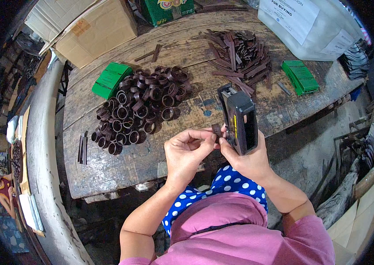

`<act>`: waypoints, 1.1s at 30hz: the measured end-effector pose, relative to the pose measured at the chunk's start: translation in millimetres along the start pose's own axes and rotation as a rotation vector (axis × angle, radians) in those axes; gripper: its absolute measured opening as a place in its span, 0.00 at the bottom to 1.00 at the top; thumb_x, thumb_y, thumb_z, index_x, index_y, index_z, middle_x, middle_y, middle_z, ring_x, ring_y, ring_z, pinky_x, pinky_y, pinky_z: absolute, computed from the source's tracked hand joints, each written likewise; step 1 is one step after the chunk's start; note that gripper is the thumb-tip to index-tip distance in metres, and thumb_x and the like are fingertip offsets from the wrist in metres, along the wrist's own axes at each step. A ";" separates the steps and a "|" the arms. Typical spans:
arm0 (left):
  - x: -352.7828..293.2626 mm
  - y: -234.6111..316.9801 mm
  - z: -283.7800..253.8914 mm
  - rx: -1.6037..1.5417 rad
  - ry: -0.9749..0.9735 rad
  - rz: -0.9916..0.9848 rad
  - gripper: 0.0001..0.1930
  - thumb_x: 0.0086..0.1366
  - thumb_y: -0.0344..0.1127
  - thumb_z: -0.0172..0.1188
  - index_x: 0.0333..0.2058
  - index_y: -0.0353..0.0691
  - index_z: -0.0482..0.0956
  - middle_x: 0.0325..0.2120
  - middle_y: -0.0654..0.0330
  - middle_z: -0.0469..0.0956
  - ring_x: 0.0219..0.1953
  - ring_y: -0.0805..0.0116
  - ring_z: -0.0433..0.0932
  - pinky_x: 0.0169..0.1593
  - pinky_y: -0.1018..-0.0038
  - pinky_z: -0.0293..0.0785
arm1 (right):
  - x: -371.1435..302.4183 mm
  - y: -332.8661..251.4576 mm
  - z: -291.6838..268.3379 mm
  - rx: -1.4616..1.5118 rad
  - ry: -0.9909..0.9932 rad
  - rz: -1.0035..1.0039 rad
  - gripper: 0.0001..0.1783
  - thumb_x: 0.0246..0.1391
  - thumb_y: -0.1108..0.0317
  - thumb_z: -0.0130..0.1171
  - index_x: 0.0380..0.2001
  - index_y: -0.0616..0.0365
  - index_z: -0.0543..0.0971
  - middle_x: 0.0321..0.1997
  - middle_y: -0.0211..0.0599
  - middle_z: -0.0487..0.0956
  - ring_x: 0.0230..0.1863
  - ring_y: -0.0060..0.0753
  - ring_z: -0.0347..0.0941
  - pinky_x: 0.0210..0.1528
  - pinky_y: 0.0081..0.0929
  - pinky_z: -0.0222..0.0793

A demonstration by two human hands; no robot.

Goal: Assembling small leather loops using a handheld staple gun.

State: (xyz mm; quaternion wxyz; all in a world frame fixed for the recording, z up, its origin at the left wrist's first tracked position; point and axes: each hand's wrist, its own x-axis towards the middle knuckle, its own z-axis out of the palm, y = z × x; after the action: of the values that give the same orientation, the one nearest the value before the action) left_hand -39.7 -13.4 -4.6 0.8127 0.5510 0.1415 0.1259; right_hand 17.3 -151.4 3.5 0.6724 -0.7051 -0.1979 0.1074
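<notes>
Keep the small brown loop still and even, the left hand pinching it, the right hand wrapped around the black stapler

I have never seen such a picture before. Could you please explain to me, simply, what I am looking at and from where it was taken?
There is no robot here, only a person working with bare hands. A wide fisheye camera on the person's head looks down, so straight edges bend near the dark rim.

The left hand pinches a small dark brown piece, too small to tell its exact shape. The right hand holds a black handheld tool that looks like a stapler.

On the worn wooden table lie a heap of dark brown rings at left, a pile of flat dark brown strips at right, and a small green box beside the rings.
</notes>
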 end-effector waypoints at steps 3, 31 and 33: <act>4.6 3.4 -11.4 0.053 -0.025 0.005 0.07 0.57 0.25 0.63 0.32 0.27 0.78 0.31 0.53 0.79 0.31 0.69 0.80 0.39 0.75 0.79 | 0.3 -0.2 -4.3 -0.065 -0.055 -0.050 0.13 0.44 0.76 0.61 0.36 0.61 0.73 0.31 0.38 0.77 0.32 0.25 0.75 0.35 0.22 0.69; -2.9 34.2 -23.5 0.659 -0.112 0.188 0.07 0.51 0.26 0.65 0.30 0.31 0.82 0.34 0.49 0.82 0.30 0.71 0.82 0.35 0.78 0.79 | 9.1 -10.1 -66.1 -0.995 -0.520 -0.495 0.25 0.26 0.67 0.62 0.32 0.63 0.66 0.26 0.48 0.71 0.31 0.53 0.71 0.37 0.41 0.67; -2.8 33.5 -23.5 0.655 -0.120 0.190 0.06 0.51 0.25 0.65 0.30 0.31 0.82 0.34 0.50 0.82 0.31 0.70 0.83 0.35 0.78 0.79 | 8.2 -11.8 -66.2 -1.011 -0.520 -0.498 0.25 0.25 0.67 0.62 0.32 0.62 0.66 0.26 0.48 0.71 0.31 0.53 0.71 0.37 0.41 0.67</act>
State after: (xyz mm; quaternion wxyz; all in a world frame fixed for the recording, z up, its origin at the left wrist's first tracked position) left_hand -52.6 17.9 18.5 0.5841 0.7998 0.0744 0.1164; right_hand 50.7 -207.7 20.9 0.1898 -0.8197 -0.5404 0.0085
